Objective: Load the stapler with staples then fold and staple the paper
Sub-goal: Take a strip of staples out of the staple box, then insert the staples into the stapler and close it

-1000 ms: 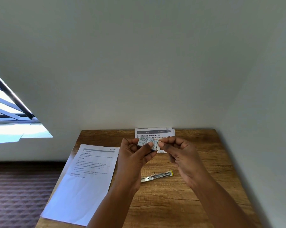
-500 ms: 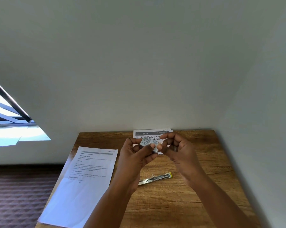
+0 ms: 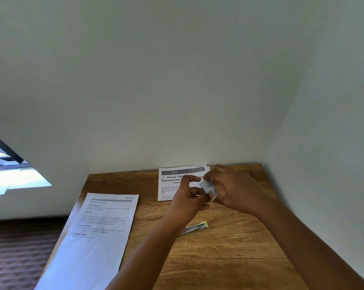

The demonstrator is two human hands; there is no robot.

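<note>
The head view shows two hands raised over a wooden table [image 3: 229,258] set in a corner between pale walls. The left hand [image 3: 187,197] and the right hand [image 3: 233,189] meet around one small grey and white box [image 3: 207,187], which looks like a staple box; it is blurred, so its print cannot be read. The right hand's fingers curl over the box from the right and grip it. The left hand's thumb and fingers are bent close at the box's left edge, though whether they pinch it or only touch it cannot be told.

One stapler [image 3: 195,228] lies flat on the table below the hands, silver with a yellow end pointing right, touched by neither hand.

Two printed sheets are on the table. One large sheet [image 3: 97,237] lies at the left, its near edge past the table edge. One smaller folded sheet [image 3: 170,185] with a dark header lies at the far edge against the wall, partly hidden behind the hands.
</note>
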